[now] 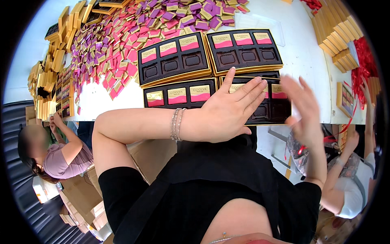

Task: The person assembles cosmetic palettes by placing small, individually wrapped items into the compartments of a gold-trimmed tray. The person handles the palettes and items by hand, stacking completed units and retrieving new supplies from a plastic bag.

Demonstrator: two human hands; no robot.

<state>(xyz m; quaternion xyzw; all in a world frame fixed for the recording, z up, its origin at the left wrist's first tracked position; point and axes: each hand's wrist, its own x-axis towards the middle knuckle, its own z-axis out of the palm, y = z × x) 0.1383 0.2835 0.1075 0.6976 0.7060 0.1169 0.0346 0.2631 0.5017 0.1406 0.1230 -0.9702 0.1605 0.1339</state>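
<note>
Black box trays with gold edges stand in stacks at the table's near edge. Across the near right tray reaches my left hand, open with its fingers stretched out, hiding part of that tray. My right hand is blurred at the same tray's right end, thumb and fingers apart, holding nothing I can see. Pink-and-gold wrapped chocolates fill the back row of the far left tray and the far right tray; their front pockets are bare. The near left tray also has wrapped chocolates in its back row.
A big heap of pink, purple and gold wrapped chocolates covers the table's back left. Gold boxes line the left side, and more gold boxes stand at right near red ribbon. One person works at left, another at right.
</note>
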